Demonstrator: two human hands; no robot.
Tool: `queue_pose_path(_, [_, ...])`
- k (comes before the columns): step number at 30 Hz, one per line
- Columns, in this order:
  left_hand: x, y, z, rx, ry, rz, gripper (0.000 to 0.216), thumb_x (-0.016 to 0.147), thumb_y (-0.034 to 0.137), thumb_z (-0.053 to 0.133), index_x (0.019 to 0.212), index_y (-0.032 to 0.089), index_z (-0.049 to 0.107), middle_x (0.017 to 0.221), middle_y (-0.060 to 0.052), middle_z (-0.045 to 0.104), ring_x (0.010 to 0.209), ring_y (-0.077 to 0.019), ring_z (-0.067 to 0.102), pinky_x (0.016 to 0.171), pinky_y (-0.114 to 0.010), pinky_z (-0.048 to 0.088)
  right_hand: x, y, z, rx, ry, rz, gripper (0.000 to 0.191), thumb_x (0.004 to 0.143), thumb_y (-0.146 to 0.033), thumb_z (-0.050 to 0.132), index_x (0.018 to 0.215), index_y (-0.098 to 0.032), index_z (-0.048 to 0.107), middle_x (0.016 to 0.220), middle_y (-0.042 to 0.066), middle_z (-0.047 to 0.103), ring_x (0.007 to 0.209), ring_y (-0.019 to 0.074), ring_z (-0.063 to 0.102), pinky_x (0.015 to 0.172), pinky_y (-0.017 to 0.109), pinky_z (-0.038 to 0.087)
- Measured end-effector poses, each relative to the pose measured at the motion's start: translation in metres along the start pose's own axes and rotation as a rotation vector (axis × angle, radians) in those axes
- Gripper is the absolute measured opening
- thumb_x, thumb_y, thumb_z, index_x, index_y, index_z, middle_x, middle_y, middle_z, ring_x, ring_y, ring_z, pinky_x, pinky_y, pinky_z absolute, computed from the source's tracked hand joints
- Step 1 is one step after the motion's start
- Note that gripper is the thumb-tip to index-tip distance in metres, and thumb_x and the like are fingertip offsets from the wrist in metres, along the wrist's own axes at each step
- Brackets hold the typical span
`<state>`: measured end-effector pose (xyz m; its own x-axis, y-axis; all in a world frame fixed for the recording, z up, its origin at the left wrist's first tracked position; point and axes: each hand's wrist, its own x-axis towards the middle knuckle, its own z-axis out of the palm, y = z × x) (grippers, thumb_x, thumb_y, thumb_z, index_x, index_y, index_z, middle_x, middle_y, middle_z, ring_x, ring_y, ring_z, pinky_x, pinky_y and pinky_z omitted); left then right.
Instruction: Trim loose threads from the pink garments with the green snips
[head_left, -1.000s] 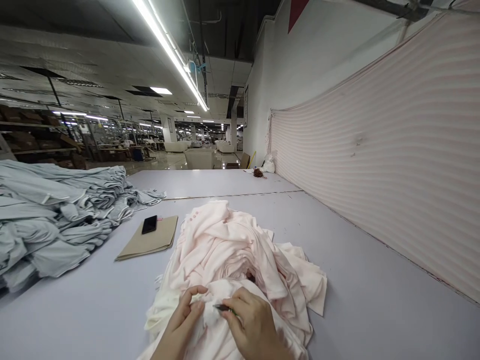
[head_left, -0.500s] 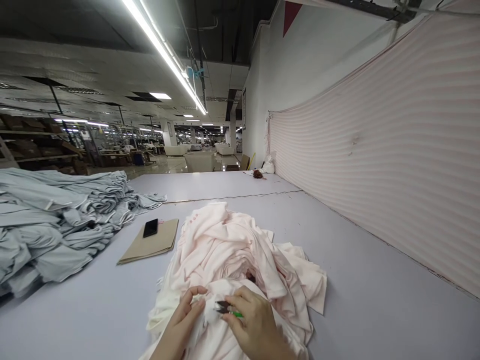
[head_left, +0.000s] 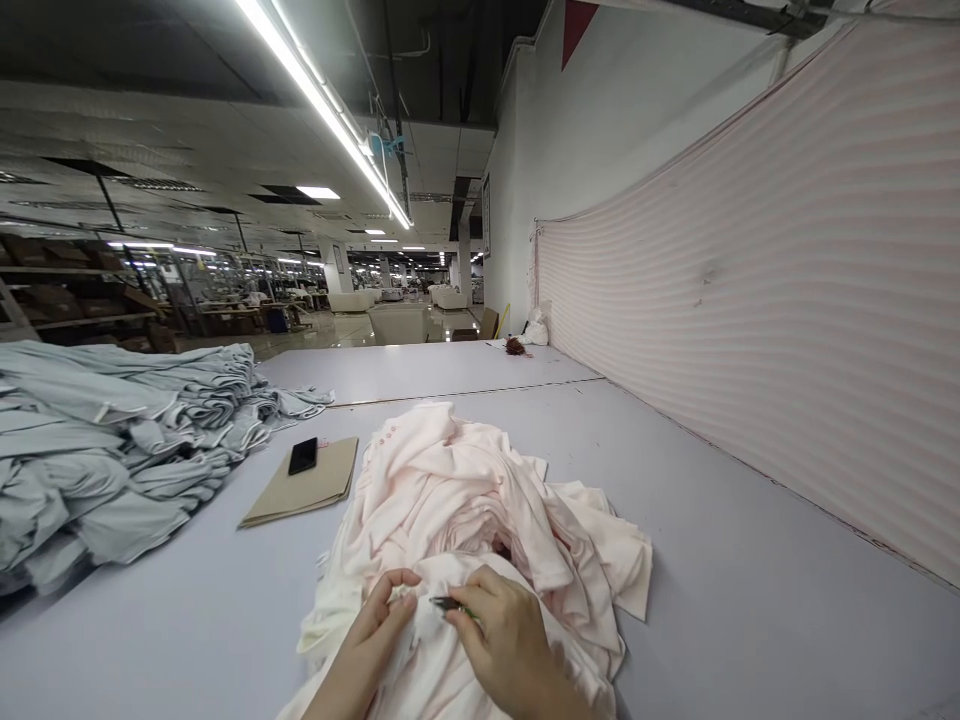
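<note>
**A:** What's shifted in the last half second?

**B:** The thread snips (head_left: 446, 603) in the right hand (head_left: 506, 640). Earlier their dark blades and green grip stood clear of the fingers. Now only the tips poke out, the rest closed inside the curled hand, close against the fabric.

**A:** And the left hand (head_left: 366, 640)?

**B:** Barely moved: thumb and fingers pinched together on a small fold of the pale pink knit garment (head_left: 465, 490).

**A:** Where's that lying?

**B:** Heaped on the tabletop (head_left: 712, 600), bunched under both hands. Beyond it to the left sit a phone (head_left: 303, 456) on a kraft paper folder (head_left: 298, 490), then a pile of grey-green garments (head_left: 112, 450), all unchanged apart from a slight drift of the head camera.
</note>
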<state>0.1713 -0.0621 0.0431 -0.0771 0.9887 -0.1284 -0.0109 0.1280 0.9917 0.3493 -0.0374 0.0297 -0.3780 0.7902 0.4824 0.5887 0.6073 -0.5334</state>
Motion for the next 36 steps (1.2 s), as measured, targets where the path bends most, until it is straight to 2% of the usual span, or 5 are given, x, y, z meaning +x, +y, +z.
queue_pose_path(12, [0.005, -0.006, 0.004, 0.173, -0.006, 0.128, 0.044, 0.077, 0.066, 0.058, 0.099, 0.027, 0.057, 0.067, 0.005, 0.058, 0.075, -0.0195, 0.055, 0.074, -0.028, 0.044, 0.007, 0.004, 0.015, 0.275, 0.073, 0.102, 0.025, 0.076, -0.014, 0.071, 0.100, -0.019, 0.070, 0.091, 0.005, 0.068, 0.078, 0.0208, 0.064, 0.068, 0.026, 0.045])
queue_pose_path(14, [0.008, -0.002, 0.003, 0.137, 0.048, 0.212, 0.044, 0.073, 0.067, 0.063, 0.087, 0.025, 0.058, 0.068, 0.004, 0.060, 0.073, -0.0189, 0.056, 0.071, -0.027, 0.045, 0.009, 0.007, 0.020, 0.385, 0.106, 0.117, 0.003, 0.082, -0.020, 0.066, 0.082, -0.019, 0.069, 0.078, 0.003, 0.065, 0.072, 0.0192, 0.061, 0.065, 0.026, 0.043])
queue_pose_path(19, [0.017, 0.011, -0.009, -0.210, 0.324, 0.187, 0.039, 0.074, 0.059, 0.065, 0.093, 0.029, 0.049, 0.056, 0.010, 0.051, 0.051, -0.0151, 0.050, 0.051, -0.022, 0.038, 0.002, 0.028, 0.015, 0.665, 0.336, 0.297, 0.038, 0.093, -0.049, 0.052, 0.067, -0.020, 0.052, 0.058, -0.004, 0.049, 0.056, 0.0138, 0.047, 0.054, 0.023, 0.037])
queue_pose_path(26, [0.017, -0.002, 0.015, 0.848, -0.115, 0.380, 0.020, 0.071, 0.040, 0.063, 0.083, 0.024, 0.062, 0.073, 0.000, 0.063, 0.064, -0.0205, 0.056, 0.064, -0.031, 0.041, -0.019, 0.039, 0.001, 0.679, 0.268, 0.335, 0.034, 0.093, -0.047, 0.053, 0.074, -0.019, 0.056, 0.062, 0.000, 0.061, 0.064, 0.0167, 0.056, 0.065, 0.025, 0.042])
queue_pose_path(36, [0.027, 0.011, 0.003, 0.650, 0.021, 0.285, 0.026, 0.066, 0.050, 0.063, 0.064, 0.026, 0.055, 0.057, 0.002, 0.060, 0.061, -0.0239, 0.058, 0.061, -0.031, 0.039, -0.040, 0.027, 0.014, 0.348, 0.126, 0.423, 0.013, 0.073, -0.017, 0.064, 0.086, -0.019, 0.066, 0.089, 0.005, 0.064, 0.086, 0.0246, 0.063, 0.077, 0.031, 0.044])
